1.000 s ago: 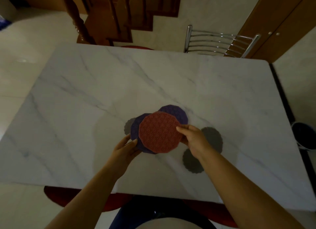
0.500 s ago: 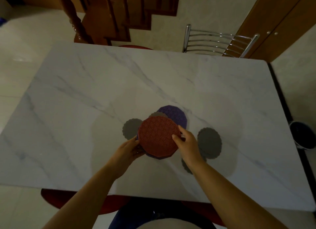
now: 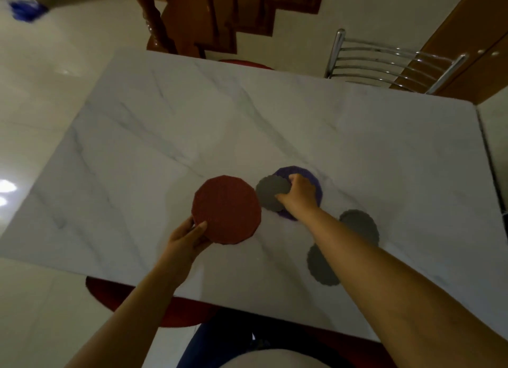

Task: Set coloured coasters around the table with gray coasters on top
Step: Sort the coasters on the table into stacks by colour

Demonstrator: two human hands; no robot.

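My left hand (image 3: 189, 237) grips the near-left edge of a large red coaster (image 3: 226, 209), held just above the marble table (image 3: 165, 136). Right of it, my right hand (image 3: 298, 194) pinches a small gray coaster (image 3: 270, 193) that overlaps a purple coaster (image 3: 302, 175) lying flat beneath. Whether a second gray coaster lies under the held one I cannot tell. Another gray coaster (image 3: 360, 226) rests on the table right of my right forearm, and a third gray coaster (image 3: 320, 266) lies nearer the front edge, partly hidden by that arm.
A metal-backed chair (image 3: 384, 62) stands at the table's far right side. A red stool seat (image 3: 115, 293) sits under the near edge, another red seat (image 3: 246, 64) at the far edge. A wooden staircase (image 3: 220, 18) rises beyond the table.
My left hand carried the red coaster to the left, away from the pile. My right hand let go of it and took hold of a gray coaster on the purple one.
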